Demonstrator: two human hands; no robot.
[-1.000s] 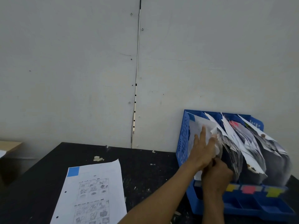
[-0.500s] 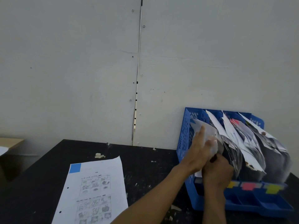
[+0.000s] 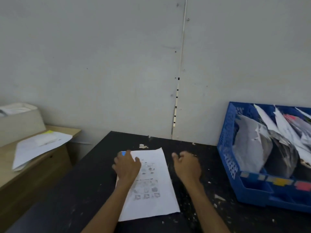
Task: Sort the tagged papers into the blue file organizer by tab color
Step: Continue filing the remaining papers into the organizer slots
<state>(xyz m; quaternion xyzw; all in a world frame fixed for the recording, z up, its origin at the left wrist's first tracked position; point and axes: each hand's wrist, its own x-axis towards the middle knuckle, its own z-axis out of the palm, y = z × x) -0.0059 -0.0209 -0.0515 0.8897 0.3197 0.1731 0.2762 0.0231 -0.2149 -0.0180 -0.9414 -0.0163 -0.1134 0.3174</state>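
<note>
Blue-tabbed paper (image 3: 151, 182) lies flat on the black desk (image 3: 84, 190), my left hand (image 3: 127, 167) resting open-fingered on its top corner, beside the blue tab (image 3: 123, 153). My right hand (image 3: 187, 167) hovers just right of the sheet, loosely curled, holding nothing. The blue file organizer (image 3: 227, 148), stuffed with papers (image 3: 249, 148), stands at the desk's right end against the wall. More sheets (image 3: 38, 147) lie on a wooden cabinet (image 3: 50, 165) to the left.

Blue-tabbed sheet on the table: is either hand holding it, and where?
Not gripped: left hand rests on the sheet, top-left corner by blue tab; right hand empty.
</note>
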